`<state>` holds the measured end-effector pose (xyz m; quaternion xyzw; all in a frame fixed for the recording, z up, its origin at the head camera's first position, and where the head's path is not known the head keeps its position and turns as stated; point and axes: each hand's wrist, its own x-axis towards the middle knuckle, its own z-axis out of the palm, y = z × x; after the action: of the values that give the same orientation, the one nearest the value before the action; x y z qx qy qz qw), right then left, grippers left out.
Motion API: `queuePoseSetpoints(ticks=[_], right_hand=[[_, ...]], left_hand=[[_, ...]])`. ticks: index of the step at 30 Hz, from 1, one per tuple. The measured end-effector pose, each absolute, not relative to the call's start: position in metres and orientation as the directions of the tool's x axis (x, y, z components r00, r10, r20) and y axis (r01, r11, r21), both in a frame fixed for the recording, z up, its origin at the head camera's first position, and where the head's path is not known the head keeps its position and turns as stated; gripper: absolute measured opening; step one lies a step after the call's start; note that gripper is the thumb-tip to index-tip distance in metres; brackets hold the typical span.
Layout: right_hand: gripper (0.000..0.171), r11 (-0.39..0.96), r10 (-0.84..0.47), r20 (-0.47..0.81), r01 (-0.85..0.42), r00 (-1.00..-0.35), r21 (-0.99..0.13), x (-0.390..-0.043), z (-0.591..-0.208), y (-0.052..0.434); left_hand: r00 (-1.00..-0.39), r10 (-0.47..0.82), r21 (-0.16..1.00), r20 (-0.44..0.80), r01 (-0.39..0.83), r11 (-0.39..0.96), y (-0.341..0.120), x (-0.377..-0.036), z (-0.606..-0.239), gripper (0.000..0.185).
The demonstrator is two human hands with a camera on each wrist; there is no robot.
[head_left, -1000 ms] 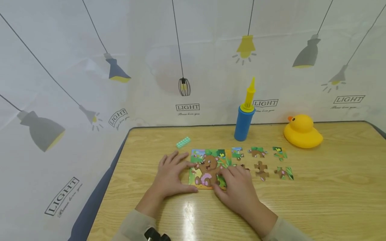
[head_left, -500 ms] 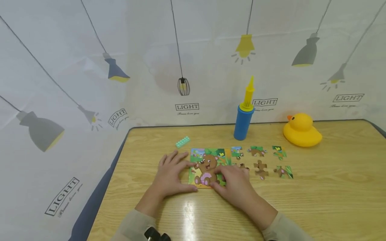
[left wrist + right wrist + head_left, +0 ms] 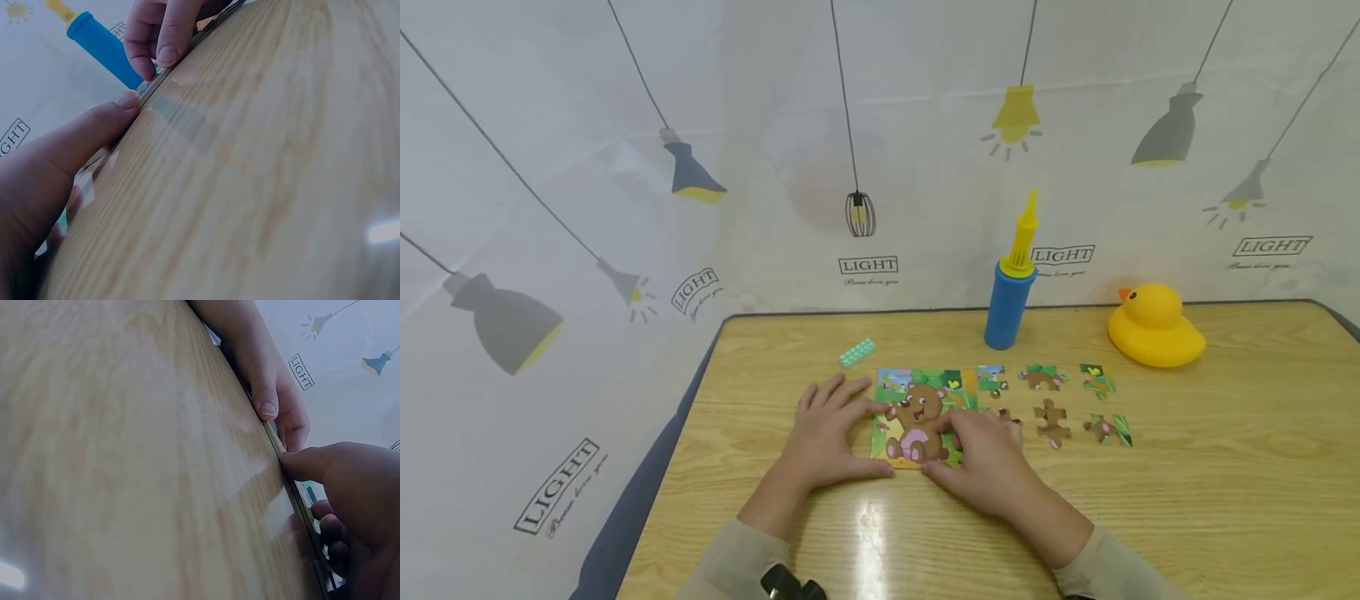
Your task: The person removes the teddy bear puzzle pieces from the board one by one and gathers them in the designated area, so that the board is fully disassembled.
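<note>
A flat bear picture card (image 3: 916, 408) lies on the table. My left hand (image 3: 829, 437) is at its left side, fingers spread and nearly straight; the index fingertip reaches the card and the thumb lies by its lower left corner. Across the lower right part, my right hand (image 3: 988, 458) holds the card with bent fingers over its face and the thumb at the bottom edge. In the right wrist view that thumb (image 3: 300, 464) touches the card's near edge. Several jigsaw pieces, such as this brown one (image 3: 1052, 423), lie to the right; one is partly hidden by the right hand.
Behind the card lies a mint-green studded strip (image 3: 857, 352). A blue and yellow hand pump (image 3: 1009, 307) stands upright at the back, with a yellow rubber duck (image 3: 1156, 327) to its right. A printed white cloth (image 3: 775, 208) hangs behind the wooden table (image 3: 1225, 483).
My right hand has shifted slightly left over the card, its thumb sliding along the bottom edge. The left hand keeps its place. The jigsaw pieces lie as before.
</note>
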<state>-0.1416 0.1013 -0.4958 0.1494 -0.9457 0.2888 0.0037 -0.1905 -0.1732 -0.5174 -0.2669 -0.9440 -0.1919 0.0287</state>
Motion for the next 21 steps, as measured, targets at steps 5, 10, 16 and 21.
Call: queuePoseSetpoints(ticks=[5, 10, 16, 21], right_hand=[[0.041, 0.794, -0.289, 0.093, -0.293, -0.953, -0.533, -0.1411, -0.4958, 0.1004], [0.041, 0.793, -0.292, 0.090, -0.293, -0.952, -0.534, -0.1414, -0.4958, 0.1005], [0.041, 0.791, -0.287, 0.077, -0.282, -0.955, -0.543, -0.1418, -0.4949, 0.1013], [0.042, 0.789, -0.281, 0.081, -0.278, -0.956, -0.548, -0.1422, -0.4966, 0.1024]], left_hand=[[-0.856, 0.492, 0.349, 0.158, 0.515, 0.783, -0.1734, -0.1903, -0.5171, 0.090], [-0.855, 0.492, 0.357, 0.162, 0.516, 0.779, -0.1734, -0.1895, -0.5156, 0.089], [-0.857, 0.493, 0.362, 0.151, 0.512, 0.779, -0.1729, -0.1887, -0.5136, 0.089], [-0.856, 0.494, 0.356, 0.154, 0.514, 0.780, -0.1719, -0.1892, -0.5136, 0.089]])
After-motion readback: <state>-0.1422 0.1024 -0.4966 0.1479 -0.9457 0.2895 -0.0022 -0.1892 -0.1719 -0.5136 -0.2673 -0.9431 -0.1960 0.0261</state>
